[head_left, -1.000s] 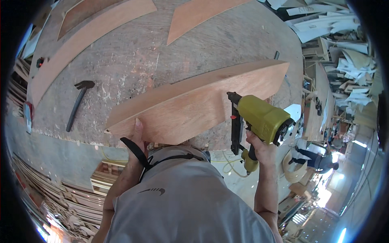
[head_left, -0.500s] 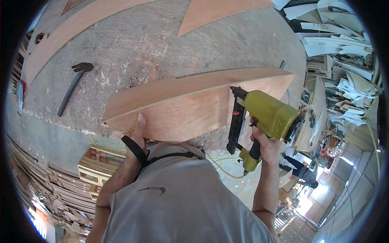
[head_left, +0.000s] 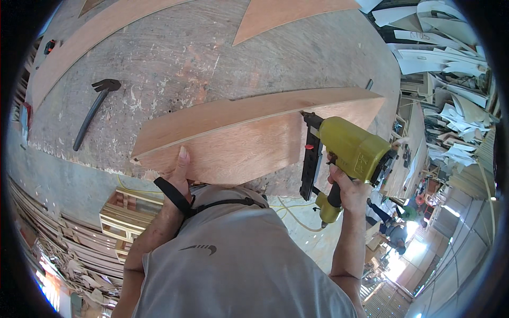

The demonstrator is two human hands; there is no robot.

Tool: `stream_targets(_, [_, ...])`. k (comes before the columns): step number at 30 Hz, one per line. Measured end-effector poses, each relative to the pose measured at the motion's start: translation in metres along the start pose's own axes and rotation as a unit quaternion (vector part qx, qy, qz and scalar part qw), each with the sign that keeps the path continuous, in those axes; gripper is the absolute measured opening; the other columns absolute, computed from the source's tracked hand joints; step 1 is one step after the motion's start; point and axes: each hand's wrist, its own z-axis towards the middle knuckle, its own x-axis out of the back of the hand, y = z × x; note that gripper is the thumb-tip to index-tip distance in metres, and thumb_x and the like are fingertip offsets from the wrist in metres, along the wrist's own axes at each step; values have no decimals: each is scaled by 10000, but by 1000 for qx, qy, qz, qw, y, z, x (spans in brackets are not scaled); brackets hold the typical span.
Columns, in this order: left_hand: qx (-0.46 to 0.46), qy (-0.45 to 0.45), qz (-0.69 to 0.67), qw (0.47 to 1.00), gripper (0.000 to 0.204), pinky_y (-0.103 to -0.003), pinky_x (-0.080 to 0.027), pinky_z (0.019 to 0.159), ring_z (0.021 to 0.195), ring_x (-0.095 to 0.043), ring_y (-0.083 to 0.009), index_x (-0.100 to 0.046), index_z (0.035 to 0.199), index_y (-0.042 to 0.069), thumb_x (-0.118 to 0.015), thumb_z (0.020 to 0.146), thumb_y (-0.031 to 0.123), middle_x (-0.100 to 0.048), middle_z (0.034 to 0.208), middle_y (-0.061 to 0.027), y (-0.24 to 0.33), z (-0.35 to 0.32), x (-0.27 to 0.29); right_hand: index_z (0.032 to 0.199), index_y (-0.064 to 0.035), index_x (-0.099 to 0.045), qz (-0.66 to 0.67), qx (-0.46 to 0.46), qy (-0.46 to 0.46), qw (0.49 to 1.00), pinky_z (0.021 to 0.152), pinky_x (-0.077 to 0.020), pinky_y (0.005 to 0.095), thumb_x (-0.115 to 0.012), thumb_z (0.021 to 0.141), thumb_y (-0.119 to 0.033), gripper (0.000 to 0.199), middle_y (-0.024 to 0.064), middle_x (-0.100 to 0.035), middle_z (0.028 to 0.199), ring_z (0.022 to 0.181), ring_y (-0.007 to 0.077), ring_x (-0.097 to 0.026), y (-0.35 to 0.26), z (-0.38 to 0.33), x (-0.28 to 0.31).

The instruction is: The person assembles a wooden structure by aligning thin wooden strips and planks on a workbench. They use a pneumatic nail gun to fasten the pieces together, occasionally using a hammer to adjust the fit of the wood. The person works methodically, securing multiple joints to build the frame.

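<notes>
In front of me on the workbench (head_left: 154, 79) stands a long curved plywood piece (head_left: 238, 146), its front face toward me and a narrower top face meeting it along an edge. My left hand (head_left: 177, 172) grips its lower left part, thumb on the front face, the other fingers hidden behind or below. My right hand (head_left: 347, 185) is wrapped round the handle of a yellow-green pneumatic nail gun (head_left: 352, 146). The gun's black nose touches or nearly touches the upper edge of the piece, right of its middle. Its black magazine hangs downward, and a hose runs from the handle's base.
A claw hammer (head_left: 96, 111) lies at the left of the bench, with a small red-and-black tool (head_left: 49, 46) beyond it. Flat plywood pieces (head_left: 289, 18) lie at the far side. Wooden frames (head_left: 127, 214) stand on the floor at left. Co-workers (head_left: 395, 230) are at the lower right.
The view has shifted slightly. Both hands, the plywood and the nail gun keep nearly the same places. In the background at right, the people have moved.
</notes>
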Motion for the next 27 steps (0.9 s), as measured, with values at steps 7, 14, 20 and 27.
stream_targets(7, [7, 3, -27, 1000, 627, -424, -501, 957, 1150, -561, -236, -424, 1368, 44, -713, 883, 318, -555, 1260, -120, -5, 2, 3, 1078, 6, -638, 22, -3, 8, 1000, 615, -529, 261, -708, 838, -86, 267, 58, -662, 925, 696, 127, -609, -8, -9, 7])
stream_targets(14, [-5, 0, -28, 1000, 614, -425, -527, 919, 1124, -580, -241, -430, 1351, 31, -722, 878, 292, -569, 1228, -121, -3, 2, 0, 1126, 15, -606, 25, -27, 39, 999, 596, -509, 273, -692, 812, -53, 333, 104, -666, 971, 656, 144, -610, -3, -22, -5])
stream_targets(20, [-19, 4, -33, 999, 622, -428, -538, 906, 1113, -588, -250, -425, 1346, 11, -730, 872, 274, -572, 1221, -134, -1, 1, -2, 1145, 5, -605, 38, -21, -5, 999, 607, -520, 268, -715, 821, -81, 352, 94, -668, 1015, 691, 135, -618, -2, -27, -15])
stream_targets(27, [-22, 6, -30, 999, 639, -409, -518, 934, 1114, -578, -244, -434, 1339, 0, -748, 860, 285, -569, 1222, -142, -7, 6, 6, 1143, -12, -619, 31, -43, -35, 998, 658, -529, 266, -736, 829, -75, 341, 57, -647, 986, 787, 132, -616, -11, -27, -24])
